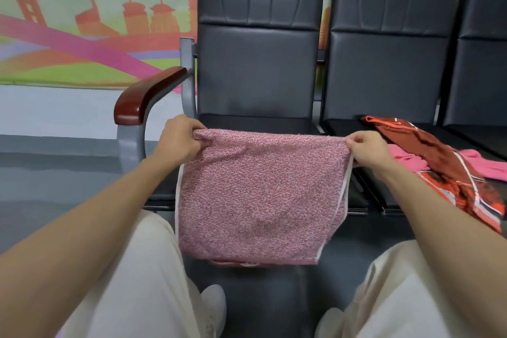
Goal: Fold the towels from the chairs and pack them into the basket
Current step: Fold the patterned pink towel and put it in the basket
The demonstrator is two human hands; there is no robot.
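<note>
A pink speckled towel [258, 195] hangs doubled over in front of the left black chair [258, 68], its folded top edge stretched level. My left hand [179, 138] pinches the top left corner and my right hand [369, 149] pinches the top right corner. The towel's lower edge dangles between my knees, above the floor. On the seat of the neighbouring chair [389, 63] lie a red patterned towel [450, 173] and a bright pink towel [488, 164], both crumpled. No basket is in view.
A row of black padded chairs stands against a wall with a colourful mural. A dark red wooden armrest [148, 96] on a grey metal post sticks out at the left. My legs in light trousers and white shoes are on the grey floor below.
</note>
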